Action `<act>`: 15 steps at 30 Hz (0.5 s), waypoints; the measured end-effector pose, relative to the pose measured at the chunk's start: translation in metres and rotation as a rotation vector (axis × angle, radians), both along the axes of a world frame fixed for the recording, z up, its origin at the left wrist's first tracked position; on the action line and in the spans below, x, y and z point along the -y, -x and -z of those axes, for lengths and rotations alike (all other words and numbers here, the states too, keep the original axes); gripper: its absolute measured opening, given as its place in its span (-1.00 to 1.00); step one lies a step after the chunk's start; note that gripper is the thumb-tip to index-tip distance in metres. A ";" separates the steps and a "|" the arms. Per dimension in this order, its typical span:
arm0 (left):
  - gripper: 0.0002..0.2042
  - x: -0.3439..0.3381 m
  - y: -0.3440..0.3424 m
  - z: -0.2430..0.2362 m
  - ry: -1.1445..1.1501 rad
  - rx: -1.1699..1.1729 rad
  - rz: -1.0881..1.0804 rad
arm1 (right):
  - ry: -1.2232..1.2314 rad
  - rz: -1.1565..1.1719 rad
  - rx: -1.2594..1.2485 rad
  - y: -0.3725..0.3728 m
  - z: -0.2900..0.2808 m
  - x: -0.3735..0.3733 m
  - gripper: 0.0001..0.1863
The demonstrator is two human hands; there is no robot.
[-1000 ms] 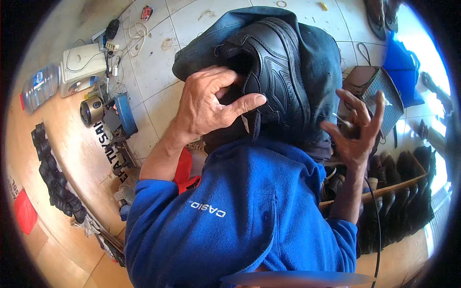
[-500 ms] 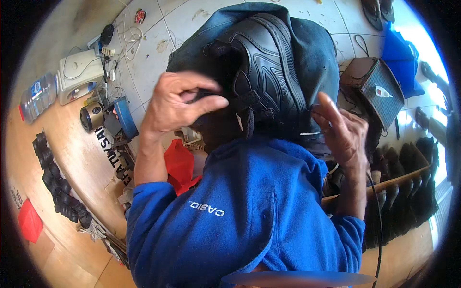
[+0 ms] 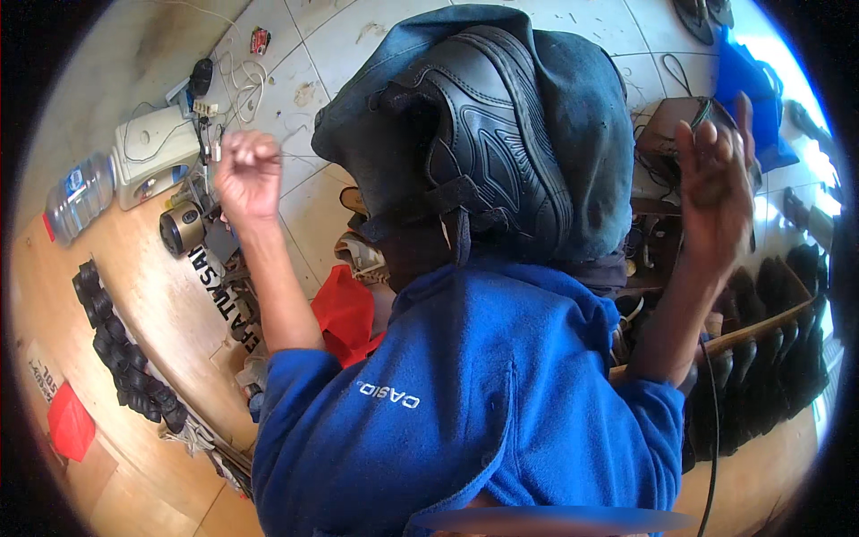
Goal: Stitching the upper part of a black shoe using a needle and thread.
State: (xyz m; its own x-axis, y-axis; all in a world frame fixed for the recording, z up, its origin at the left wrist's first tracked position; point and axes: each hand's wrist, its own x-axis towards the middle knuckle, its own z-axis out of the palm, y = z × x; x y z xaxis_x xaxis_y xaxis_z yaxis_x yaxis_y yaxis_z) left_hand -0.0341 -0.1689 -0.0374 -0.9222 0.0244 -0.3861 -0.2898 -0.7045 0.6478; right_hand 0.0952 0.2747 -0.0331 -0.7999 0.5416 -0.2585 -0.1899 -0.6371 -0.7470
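The black sneaker (image 3: 497,148) lies at one o'clock on the dark cloth (image 3: 586,134), left hand (image 3: 248,176) at ten and right hand (image 3: 718,188) at two, wide apart, grip unclear, seemingly mid-pull, next needing a hand on the sneaker.

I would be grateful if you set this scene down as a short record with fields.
Shoe: black shoe, lying on dark cloth over the person's lap
Left hand: left hand raised apart from the shoe, fingers curled; contents unclear
Right hand: right hand raised on the shoe's other side, one finger extended; contents unclear
Clothing: blue top
Far left: clear plastic bottle
Far right: blue bag, dark footwear
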 end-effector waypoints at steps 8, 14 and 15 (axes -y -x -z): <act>-0.76 0.017 0.011 0.052 0.146 0.077 0.137 | -0.129 -0.227 0.048 0.000 0.085 -0.018 -0.40; -0.54 -0.105 -0.050 -0.031 0.564 -0.406 0.662 | -1.166 -0.150 0.555 -0.045 0.065 -0.011 -0.51; -0.46 -0.118 -0.058 -0.035 0.489 -0.322 0.748 | -1.230 -0.216 0.476 -0.052 0.043 0.005 -0.58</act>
State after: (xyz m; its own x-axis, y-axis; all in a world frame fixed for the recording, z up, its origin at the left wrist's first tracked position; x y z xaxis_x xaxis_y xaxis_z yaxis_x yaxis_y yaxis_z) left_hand 0.0235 -0.0507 -0.0026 -0.7968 0.5546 -0.2398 -0.3120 -0.0379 0.9493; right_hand 0.1474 0.2696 -0.0757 -0.8674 0.4968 0.0275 0.2662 0.5100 -0.8179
